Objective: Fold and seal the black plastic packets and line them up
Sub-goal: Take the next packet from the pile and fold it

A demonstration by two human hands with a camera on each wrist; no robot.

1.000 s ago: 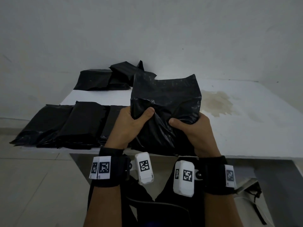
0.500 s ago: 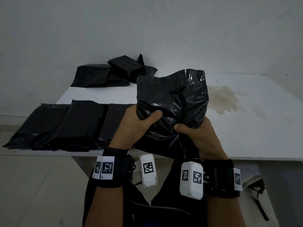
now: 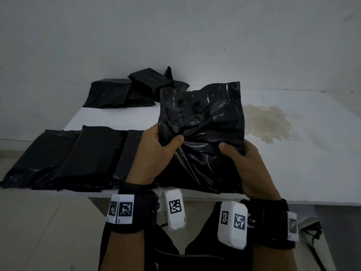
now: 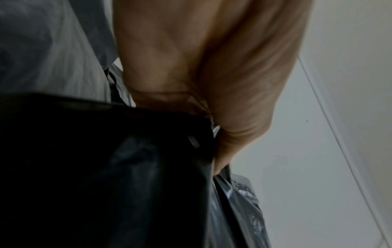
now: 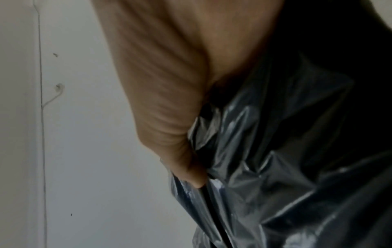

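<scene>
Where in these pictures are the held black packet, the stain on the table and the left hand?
held black packet (image 3: 211,114), head view, crinkled upper face.
stain (image 3: 267,122), head view, its middle.
left hand (image 3: 154,153), head view, back of hand.

- Packet: crumpled, glossy black, upright at the table's near edge.
- Row: flat folded packets, left of it.
- Pile: loose packets, at the table's far edge.

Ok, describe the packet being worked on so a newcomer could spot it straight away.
Start at the white table and go to its near edge, just right of the row of flat packets. There the held packet stands between the left hand and right hand. Unlike its flat neighbours, it is raised, crumpled and glossy, with its top open.
</scene>
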